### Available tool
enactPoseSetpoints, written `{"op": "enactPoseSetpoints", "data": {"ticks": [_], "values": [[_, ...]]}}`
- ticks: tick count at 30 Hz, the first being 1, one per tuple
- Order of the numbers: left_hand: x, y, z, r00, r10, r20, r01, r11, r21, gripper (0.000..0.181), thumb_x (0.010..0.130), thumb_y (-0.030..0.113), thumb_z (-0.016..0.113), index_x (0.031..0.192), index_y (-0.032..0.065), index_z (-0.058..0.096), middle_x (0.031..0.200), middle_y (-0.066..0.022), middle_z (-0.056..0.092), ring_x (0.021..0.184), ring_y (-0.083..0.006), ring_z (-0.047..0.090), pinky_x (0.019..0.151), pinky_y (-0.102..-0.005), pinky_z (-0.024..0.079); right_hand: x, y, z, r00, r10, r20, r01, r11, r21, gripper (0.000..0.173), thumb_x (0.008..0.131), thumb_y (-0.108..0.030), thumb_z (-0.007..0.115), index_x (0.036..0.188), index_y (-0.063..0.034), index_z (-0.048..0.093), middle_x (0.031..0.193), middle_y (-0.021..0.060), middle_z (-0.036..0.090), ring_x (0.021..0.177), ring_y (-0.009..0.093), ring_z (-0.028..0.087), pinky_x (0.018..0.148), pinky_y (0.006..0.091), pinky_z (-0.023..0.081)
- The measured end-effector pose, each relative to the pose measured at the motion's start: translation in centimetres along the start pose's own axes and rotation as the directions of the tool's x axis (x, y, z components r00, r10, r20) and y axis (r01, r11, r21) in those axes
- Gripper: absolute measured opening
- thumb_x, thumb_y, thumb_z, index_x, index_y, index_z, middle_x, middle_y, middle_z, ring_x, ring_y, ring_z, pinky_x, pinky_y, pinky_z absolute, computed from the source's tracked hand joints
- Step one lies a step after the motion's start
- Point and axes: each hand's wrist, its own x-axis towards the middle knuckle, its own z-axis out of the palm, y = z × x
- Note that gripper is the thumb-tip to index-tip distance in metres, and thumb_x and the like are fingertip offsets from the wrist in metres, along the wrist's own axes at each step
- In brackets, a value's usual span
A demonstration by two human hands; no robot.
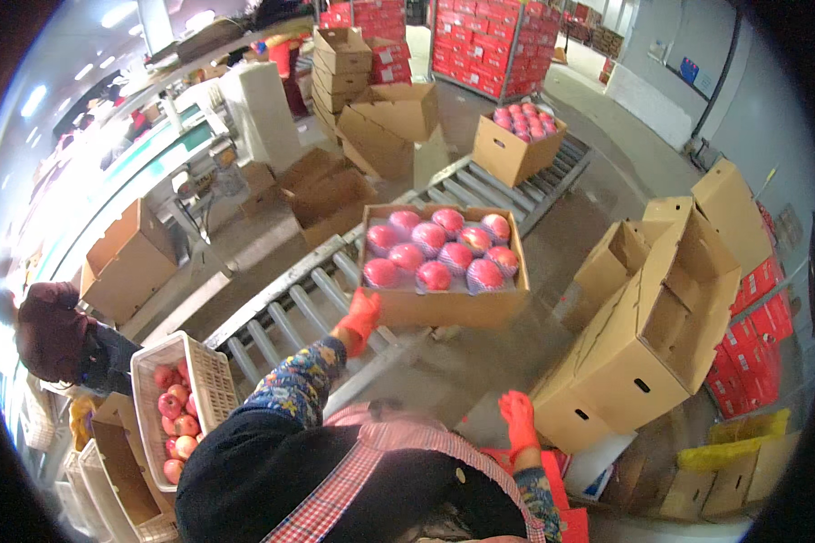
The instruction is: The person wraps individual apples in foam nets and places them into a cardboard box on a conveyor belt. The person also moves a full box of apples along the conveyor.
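My left hand (361, 322), in an orange-red glove, grips the near left corner of an open cardboard box (448, 307). The box sits over a roller conveyor (303, 305). Inside it are red apples (428, 238), several of them in foam nets. My right hand (518, 422) wears a matching glove and is apart from that box, low on the right. It is nearest to the stacked empty cardboard boxes (625, 366); nothing shows in it, and how far its fingers are closed is unclear.
Another apple-filled box (516, 148) stands farther along the rollers. A white plastic crate (212, 380) of apples is on my left, near another person (54, 332). Empty cartons (394, 129) lie beyond the conveyor. Red boxes (479, 41) are stacked behind; a belt machine (193, 139) runs at left.
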Motion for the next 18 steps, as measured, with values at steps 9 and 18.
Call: {"op": "enactPoseSetpoints", "data": {"ticks": [9,18], "values": [[10.8,-4.0,4.5,0.964,-0.168,-0.205,0.073,0.911,-0.406,0.073,0.091,0.060,0.042,0.141,0.0082,0.030,0.143,-0.0159,0.033,0.117,-0.0403,0.046,0.085,-0.0538,0.049,12.7,-15.4,10.3,0.921,0.171,0.350,-0.124,0.980,-0.153,0.030,0.097,-0.021,0.048,0.122,-0.0043,0.055,0.117,0.0109,0.062,0.104,0.021,0.061,0.090,0.0344,0.046],[11.7,-6.0,5.9,0.833,-0.384,-0.398,0.213,0.887,-0.409,0.053,0.089,0.050,0.049,0.123,0.0092,0.048,0.121,-0.0131,0.049,0.103,-0.0332,0.054,0.075,-0.0498,0.050,34.8,-23.8,9.3,0.959,0.120,0.255,0.002,0.902,-0.432,0.043,0.088,-0.024,0.061,0.125,-0.0031,0.053,0.107,0.0076,0.063,0.096,0.018,0.061,0.082,0.0314,0.046]]}}
